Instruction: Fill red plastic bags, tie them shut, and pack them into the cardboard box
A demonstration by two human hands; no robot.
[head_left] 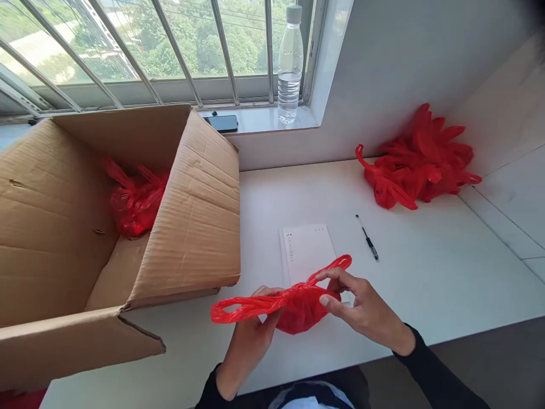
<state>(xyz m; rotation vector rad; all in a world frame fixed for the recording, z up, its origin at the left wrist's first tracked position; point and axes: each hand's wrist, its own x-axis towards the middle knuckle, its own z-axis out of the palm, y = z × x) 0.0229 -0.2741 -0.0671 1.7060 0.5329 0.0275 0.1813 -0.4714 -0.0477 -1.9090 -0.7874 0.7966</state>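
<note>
A red plastic bag (300, 312), gathered at its neck with two handle loops sticking out left and right, is between my hands above the front of the table. My left hand (254, 335) grips it from the left, its fingers partly hidden under the left loop. On the other side my right hand (357, 304) holds the bag's right part between thumb and fingers. Whatever the bag contains is hidden by the red plastic. Behind it lies a white sheet or notepad (309, 247) with small writing, partly covered by the bag.
At the left stands an open cardboard box (200, 227) with filled red bags (138, 201) inside. A black pen (367, 237) lies right of the paper. Crumpled red bags (426, 162) sit in the back right corner. The windowsill bears a phone (223, 123) and a water bottle (290, 74).
</note>
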